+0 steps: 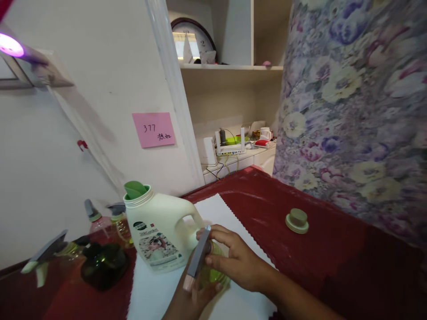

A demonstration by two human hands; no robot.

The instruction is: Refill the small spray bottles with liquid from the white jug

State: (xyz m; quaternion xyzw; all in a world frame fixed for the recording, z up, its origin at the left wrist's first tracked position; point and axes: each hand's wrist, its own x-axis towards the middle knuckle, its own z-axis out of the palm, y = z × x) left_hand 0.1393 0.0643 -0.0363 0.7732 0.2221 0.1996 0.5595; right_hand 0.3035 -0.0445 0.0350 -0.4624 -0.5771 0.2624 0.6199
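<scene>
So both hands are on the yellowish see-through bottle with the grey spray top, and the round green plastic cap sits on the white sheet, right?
No: the head view shows the round green plastic cap on the dark red table covering. The left hand and right hand are on the bottle, as you say.

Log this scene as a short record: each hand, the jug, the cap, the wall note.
Left hand: supporting a spray bottle from below
Right hand: fingers at the bottle's upper part, by its grey spray head
Jug: pale green, upright, uncapped, on a white sheet
Cap: green, on the red tablecloth, right of the sheet
Note: pink, reads 377 plus handwritten characters
</scene>
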